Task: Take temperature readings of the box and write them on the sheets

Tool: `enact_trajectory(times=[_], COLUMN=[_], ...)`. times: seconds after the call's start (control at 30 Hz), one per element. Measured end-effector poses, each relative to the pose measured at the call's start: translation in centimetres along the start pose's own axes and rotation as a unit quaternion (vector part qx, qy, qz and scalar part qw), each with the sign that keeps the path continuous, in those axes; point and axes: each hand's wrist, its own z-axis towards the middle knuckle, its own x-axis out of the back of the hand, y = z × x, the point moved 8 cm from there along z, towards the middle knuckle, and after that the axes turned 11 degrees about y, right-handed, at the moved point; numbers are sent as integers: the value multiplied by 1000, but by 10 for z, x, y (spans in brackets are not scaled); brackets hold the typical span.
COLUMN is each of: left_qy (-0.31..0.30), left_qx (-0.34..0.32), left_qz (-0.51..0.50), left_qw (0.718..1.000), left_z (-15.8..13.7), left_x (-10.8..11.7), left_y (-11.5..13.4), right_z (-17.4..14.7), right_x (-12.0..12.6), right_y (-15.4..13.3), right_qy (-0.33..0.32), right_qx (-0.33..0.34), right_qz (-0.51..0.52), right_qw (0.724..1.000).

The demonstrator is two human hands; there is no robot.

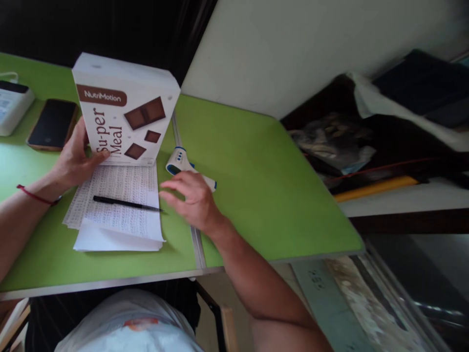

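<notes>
My left hand (78, 156) grips the lower left corner of a white cardboard food box (144, 110), its thumb across the front. The box stands tilted above the papers, with "NutriMotion Su-per Meal" and brown chocolate squares printed on it. Beneath it lie several sheets of handwritten paper (120, 222), and a black pen (122, 202) rests across them. My right hand (194, 200) is held over the table with its fingers apart and nothing in them. Just beyond its fingers lies a white and blue infrared thermometer (181, 161), its handle partly hidden by the hand.
A dark phone (54, 123) and a white charger-like block (13, 106) with a cable lie at the left. The green folding table (264, 176) has a metal seam beside the papers. To the right is a cluttered shelf (340, 137); a wall stands behind.
</notes>
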Motion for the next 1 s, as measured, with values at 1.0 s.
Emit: enact_trajectory(times=[1.0], left_qy=[-411], left_qx=[-284], left_qz=[344], left_qw=[795], left_z=[-103], left_x=[-87], left_y=[89], right_z=[-5], right_x=[-15], right_y=[25], right_qy=[119], right_qx=[-253], right_qz=[297], right_qw=[913])
